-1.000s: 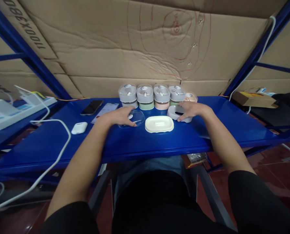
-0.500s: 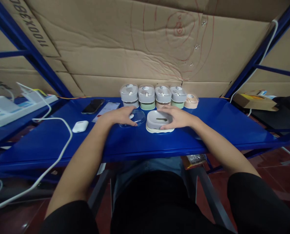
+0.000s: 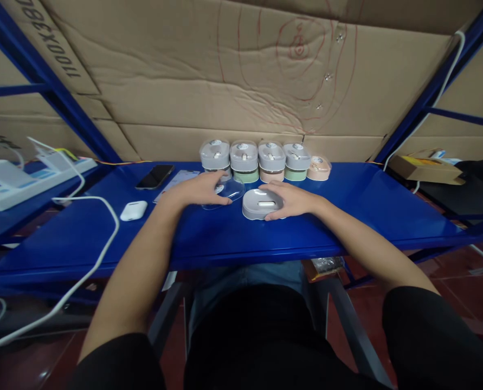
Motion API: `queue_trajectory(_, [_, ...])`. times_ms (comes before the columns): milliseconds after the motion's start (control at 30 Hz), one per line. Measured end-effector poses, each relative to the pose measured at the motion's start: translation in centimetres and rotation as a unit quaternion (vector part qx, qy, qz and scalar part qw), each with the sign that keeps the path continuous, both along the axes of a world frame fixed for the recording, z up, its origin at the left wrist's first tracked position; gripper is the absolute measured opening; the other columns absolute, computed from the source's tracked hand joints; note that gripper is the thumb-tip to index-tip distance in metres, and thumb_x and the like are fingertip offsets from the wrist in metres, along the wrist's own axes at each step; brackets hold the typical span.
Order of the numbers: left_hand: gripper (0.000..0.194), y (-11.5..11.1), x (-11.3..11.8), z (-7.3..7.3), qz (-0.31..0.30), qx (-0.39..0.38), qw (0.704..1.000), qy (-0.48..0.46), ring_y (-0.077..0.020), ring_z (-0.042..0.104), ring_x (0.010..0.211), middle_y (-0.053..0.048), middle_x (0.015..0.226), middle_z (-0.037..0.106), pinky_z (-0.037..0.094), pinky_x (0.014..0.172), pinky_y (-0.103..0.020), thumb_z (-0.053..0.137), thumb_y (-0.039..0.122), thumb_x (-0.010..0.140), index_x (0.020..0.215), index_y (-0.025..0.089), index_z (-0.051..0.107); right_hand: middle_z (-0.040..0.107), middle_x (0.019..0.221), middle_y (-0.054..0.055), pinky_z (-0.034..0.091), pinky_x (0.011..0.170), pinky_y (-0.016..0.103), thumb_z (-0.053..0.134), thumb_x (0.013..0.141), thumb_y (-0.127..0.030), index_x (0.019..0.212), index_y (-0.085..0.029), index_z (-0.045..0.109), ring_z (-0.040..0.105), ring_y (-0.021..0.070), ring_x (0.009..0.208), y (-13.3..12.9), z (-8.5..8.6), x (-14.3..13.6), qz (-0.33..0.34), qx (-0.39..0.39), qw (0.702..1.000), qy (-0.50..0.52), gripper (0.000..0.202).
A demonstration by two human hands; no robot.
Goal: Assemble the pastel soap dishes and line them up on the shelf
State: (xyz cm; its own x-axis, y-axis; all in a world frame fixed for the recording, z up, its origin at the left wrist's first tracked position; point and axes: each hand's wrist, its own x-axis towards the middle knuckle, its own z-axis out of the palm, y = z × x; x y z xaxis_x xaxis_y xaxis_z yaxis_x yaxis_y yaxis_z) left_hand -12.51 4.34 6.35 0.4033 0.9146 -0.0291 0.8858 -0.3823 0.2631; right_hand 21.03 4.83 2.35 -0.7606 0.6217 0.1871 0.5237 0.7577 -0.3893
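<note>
My left hand (image 3: 206, 189) is curled round the left end of a clear plastic lid (image 3: 233, 189), which has a small round sticker near the thumb. It holds the lid slightly tilted, close over the table. My right hand (image 3: 292, 199) grips the right end of a grey oval box (image 3: 250, 207) with thumb and fingers. A white elongated piece (image 3: 266, 203) shows in the middle of the box's recessed top. The box sits low on the table, and its lower right side is hidden by my right hand.
Behind my hands stands a row of lidded boxes (image 3: 271, 156) with grey tops and coloured lower parts. A peach box (image 3: 319, 168) ends the row. To the left lie a dark phone (image 3: 155, 177), a second phone, a white earbud case (image 3: 134, 210) and a white cable (image 3: 107, 249).
My right hand has lowered the grey box onto the cream base, which now barely shows. The dark slot in its top now shows white. My left hand has shifted slightly right with the lid.
</note>
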Motion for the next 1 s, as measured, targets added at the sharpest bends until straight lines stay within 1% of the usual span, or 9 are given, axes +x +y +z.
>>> queue_trajectory(100, [0.102,-0.7,0.8,0.3,-0.01,0.041,0.998,-0.044,-0.0434,0.07,0.139,-0.021,0.156,0.071,0.055,0.119,-0.052,0.076,0.072,0.082,0.165,0.017,0.053,0.06,0.168,0.023,0.047,0.128,0.072,0.093,0.077,-0.076,0.167,-0.022,0.056,0.058,0.0488,0.153,0.2,-0.8,-0.3,-0.003,-0.004,1.0,0.011,0.112])
queue_trajectory(200, [0.093,-1.7,2.2,0.2,-0.065,0.092,0.987,-0.112,-0.0403,0.07,0.139,-0.019,0.156,0.071,0.053,0.122,-0.051,0.07,0.068,0.088,0.163,0.015,0.056,0.049,0.178,0.024,0.041,0.133,0.071,0.097,0.071,-0.076,0.176,-0.021,0.042,0.049,0.0504,0.162,0.4,-1.5,-0.9,-0.003,-0.019,0.999,0.032,0.131])
queue_trajectory(267, [0.087,-2.3,3.2,0.0,-0.1,0.111,0.979,-0.142,-0.0386,0.07,0.139,-0.017,0.157,0.071,0.053,0.123,-0.05,0.071,0.064,0.089,0.161,0.016,0.059,0.042,0.182,0.024,0.038,0.137,0.068,0.101,0.067,-0.074,0.18,-0.021,0.034,0.044,0.0494,0.166,0.8,-1.6,-1.0,0.013,-0.029,0.998,0.049,0.142])
queue_trajectory(333, [0.085,-2.7,4.2,-0.2,-0.121,0.122,0.973,-0.157,-0.0385,0.07,0.14,-0.016,0.158,0.071,0.052,0.125,-0.051,0.074,0.063,0.089,0.159,0.017,0.062,0.041,0.184,0.021,0.035,0.139,0.067,0.102,0.064,-0.073,0.182,-0.024,0.031,0.043,0.0479,0.167,1.3,-1.2,-0.4,0.038,-0.031,0.997,0.06,0.146])
queue_trajectory(433, [0.082,-3.0,5.3,-0.8,-0.15,0.124,0.968,-0.157,-0.0395,0.068,0.144,-0.013,0.159,0.071,0.049,0.128,-0.054,0.078,0.061,0.088,0.158,0.022,0.066,0.044,0.183,0.017,0.033,0.14,0.069,0.105,0.061,-0.072,0.181,-0.03,0.035,0.043,0.0476,0.168,2.1,-0.1,1.5,0.046,-0.038,0.997,0.049,0.145])
queue_trajectory(600, [0.08,-2.4,6.3,-2.4,-0.194,0.1,0.966,-0.139,-0.0408,0.065,0.148,-0.011,0.157,0.073,0.048,0.129,-0.058,0.082,0.065,0.086,0.156,0.027,0.069,0.05,0.18,0.019,0.039,0.135,0.073,0.108,0.056,-0.069,0.177,-0.025,0.044,0.046,0.0526,0.164,2.4,1.3,3.7,-0.013,-0.041,0.999,0.026,0.144])
queue_trajectory(700, [0.079,-2.1,6.5,-3.0,-0.202,0.097,0.965,-0.138,-0.0406,0.064,0.148,-0.013,0.155,0.073,0.047,0.13,-0.058,0.081,0.065,0.088,0.155,0.025,0.07,0.055,0.176,0.017,0.046,0.132,0.068,0.106,0.061,-0.067,0.175,-0.026,0.047,0.056,0.0491,0.157,1.9,1.2,3.2,-0.001,-0.041,0.998,0.042,0.135])
queue_trajectory(800, [0.079,-2.0,6.5,-3.1,-0.211,0.089,0.963,-0.143,-0.0391,0.065,0.147,-0.012,0.154,0.073,0.048,0.129,-0.055,0.081,0.064,0.088,0.156,0.026,0.069,0.062,0.169,0.019,0.052,0.126,0.066,0.103,0.066,-0.066,0.174,-0.026,0.049,0.066,0.0451,0.146,1.3,0.8,2.0,0.018,-0.041,0.997,0.061,0.128])
queue_trajectory(1000, [0.097,-2.1,6.3,-2.8,-0.204,0.048,0.969,-0.133,-0.0416,0.064,0.147,-0.014,0.157,0.069,0.052,0.125,-0.056,0.091,0.058,0.079,0.165,0.027,0.059,0.066,0.164,0.02,0.05,0.127,0.066,0.099,0.071,-0.067,0.168,-0.022,0.056,0.064,0.0457,0.148,0.3,0.5,0.3,0.029,-0.006,0.998,0.055,0.115])
